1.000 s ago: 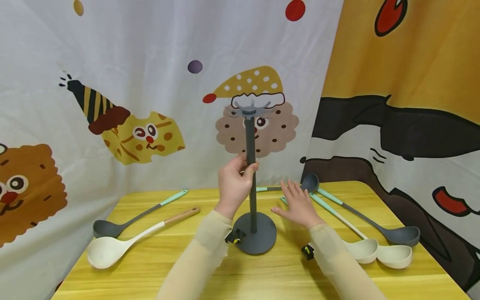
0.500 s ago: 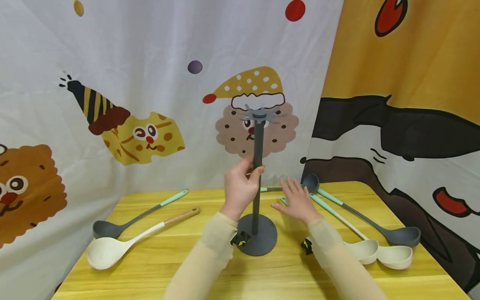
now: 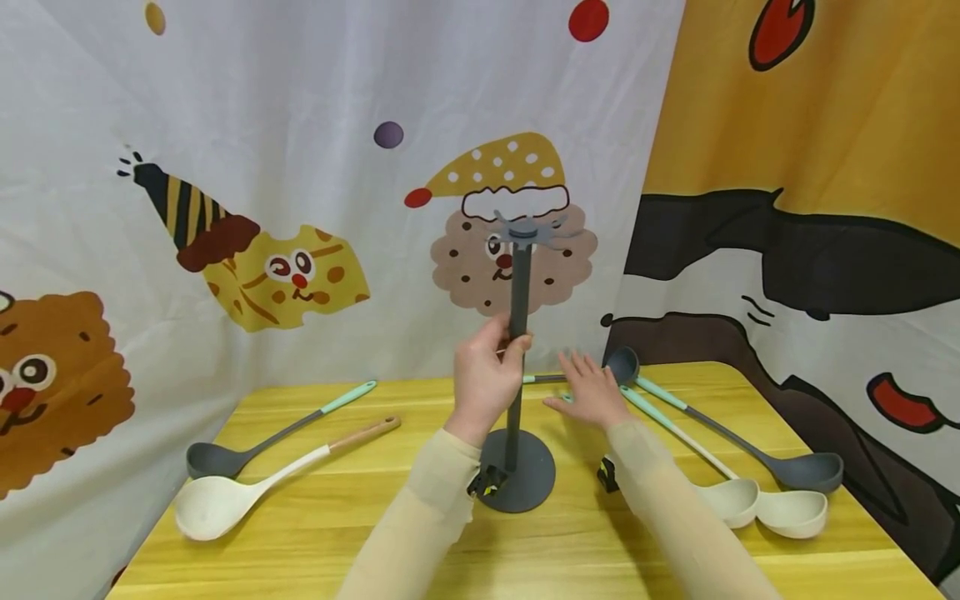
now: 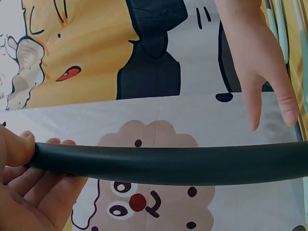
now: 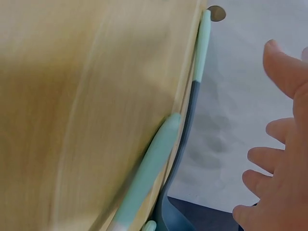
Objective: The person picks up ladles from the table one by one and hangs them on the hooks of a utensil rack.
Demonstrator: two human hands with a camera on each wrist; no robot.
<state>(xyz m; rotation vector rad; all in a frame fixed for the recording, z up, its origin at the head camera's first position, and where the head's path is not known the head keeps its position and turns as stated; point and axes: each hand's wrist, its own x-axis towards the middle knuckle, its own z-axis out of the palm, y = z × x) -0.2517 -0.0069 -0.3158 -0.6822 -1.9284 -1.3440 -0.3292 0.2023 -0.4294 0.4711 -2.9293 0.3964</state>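
A dark grey utensil stand with a round base and hooks at its top rises from the middle of the table. My left hand grips its pole partway up, thumb and fingers on either side; the left wrist view shows the pole held at one end of the picture. To the right of the stand, my right hand holds nothing, its fingers spread. Nearest to it is a dark ladle at the table's back edge, partly hidden by the hand. Mint handles lie close by in the right wrist view.
On the right of the table lie a dark ladle and two white ladles, one beside the other. A dark ladle and a white ladle lie on the left. A printed curtain hangs behind.
My left hand has shifted the stand a little to the right, its top swinging further than its base. My right hand has moved slightly left, still spread.
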